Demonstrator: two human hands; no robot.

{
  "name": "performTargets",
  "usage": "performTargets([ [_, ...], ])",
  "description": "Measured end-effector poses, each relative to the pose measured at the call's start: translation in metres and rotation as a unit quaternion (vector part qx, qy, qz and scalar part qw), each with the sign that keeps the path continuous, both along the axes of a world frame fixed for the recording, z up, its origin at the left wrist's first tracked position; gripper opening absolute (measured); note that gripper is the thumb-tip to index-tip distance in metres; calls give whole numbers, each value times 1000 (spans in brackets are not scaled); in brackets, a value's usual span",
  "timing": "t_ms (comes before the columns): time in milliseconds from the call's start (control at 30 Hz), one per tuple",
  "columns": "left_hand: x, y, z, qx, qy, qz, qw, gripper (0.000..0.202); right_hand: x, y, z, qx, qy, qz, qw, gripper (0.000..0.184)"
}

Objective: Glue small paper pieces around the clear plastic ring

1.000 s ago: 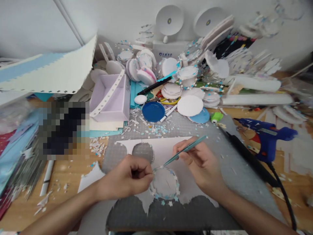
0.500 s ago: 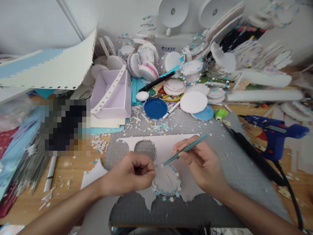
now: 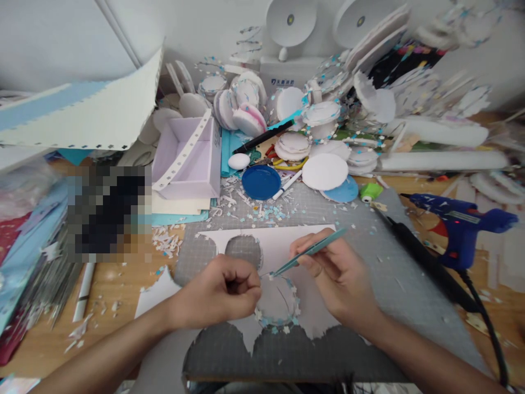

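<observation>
My right hand [image 3: 334, 273] is closed around teal tweezers [image 3: 309, 253], whose tips point down and left. At those tips is a tiny pale piece, too small to make out, by the upper edge of a thin wire ring [image 3: 295, 314] dotted with small blue and white paper flowers. My left hand [image 3: 229, 287] pinches this ring at its upper left, and its fingertips hide the end. Behind the ring shows a pale round surface. Under both hands lies a white sheet [image 3: 279, 238] with round cut-outs.
A blue glue gun [image 3: 455, 216] lies at right, its cord running down. Beyond my hands are a dark blue lid [image 3: 261, 182], a white disc [image 3: 325, 171] and a lilac box [image 3: 186, 158]. Paper scraps litter the grey cutting mat [image 3: 369, 257]. Wires [image 3: 53, 284] are bundled at left.
The flower ring has shifted and turned slightly to the left. The tweezer tips have moved a little left and up along it; my left hand has stayed nearly still.
</observation>
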State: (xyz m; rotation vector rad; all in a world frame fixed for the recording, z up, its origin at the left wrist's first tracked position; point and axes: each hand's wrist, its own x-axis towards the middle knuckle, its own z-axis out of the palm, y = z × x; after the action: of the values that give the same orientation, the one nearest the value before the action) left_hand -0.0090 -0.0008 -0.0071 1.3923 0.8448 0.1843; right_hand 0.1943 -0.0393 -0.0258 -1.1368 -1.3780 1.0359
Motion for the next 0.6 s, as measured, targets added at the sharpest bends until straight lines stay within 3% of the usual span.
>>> performTargets([
  [300,0,0,0,4,6,4,1000,18,1,2,-1,-30,-6,-8,1000,7],
  [600,0,0,3,-1,7,3,1000,18,3,6,2,-119,13,-3,993,11],
])
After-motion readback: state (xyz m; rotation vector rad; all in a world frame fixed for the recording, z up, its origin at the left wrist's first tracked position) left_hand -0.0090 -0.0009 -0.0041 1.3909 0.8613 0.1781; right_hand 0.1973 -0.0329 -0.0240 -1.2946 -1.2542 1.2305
